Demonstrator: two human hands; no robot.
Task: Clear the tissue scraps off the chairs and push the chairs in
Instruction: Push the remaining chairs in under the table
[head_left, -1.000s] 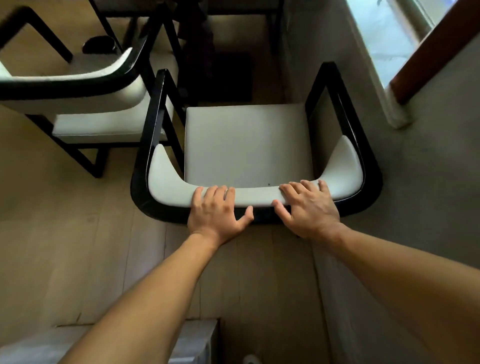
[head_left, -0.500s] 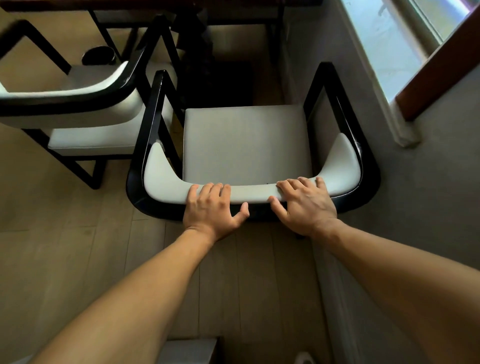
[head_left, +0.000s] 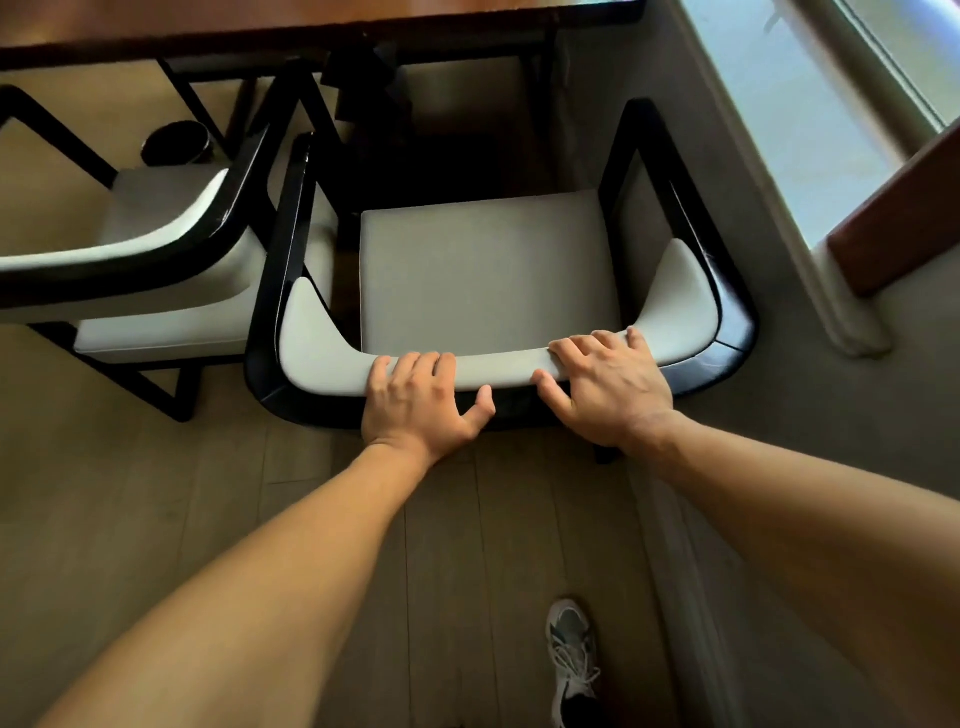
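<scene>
A black-framed armchair with a pale seat cushion (head_left: 488, 270) stands in front of me, facing the brown table (head_left: 311, 21). No tissue scrap shows on its seat. My left hand (head_left: 421, 405) grips the middle of its curved backrest (head_left: 322, 358), fingers over the top pad, thumb on the black rear. My right hand (head_left: 608, 384) grips the same backrest a little to the right. A second matching chair (head_left: 156, 291) stands at the left, partly under the table; no scraps are visible on it.
A grey wall (head_left: 810, 415) and a window sill (head_left: 857, 332) run close along the chair's right side. A dark round bin (head_left: 176, 140) sits on the floor under the table at the left. My shoe (head_left: 571, 660) stands on the wooden floor below.
The chair has slid forward toward the table with both hands on its backrest, and I have stepped after it. The table edge and my shoe have come into view.
</scene>
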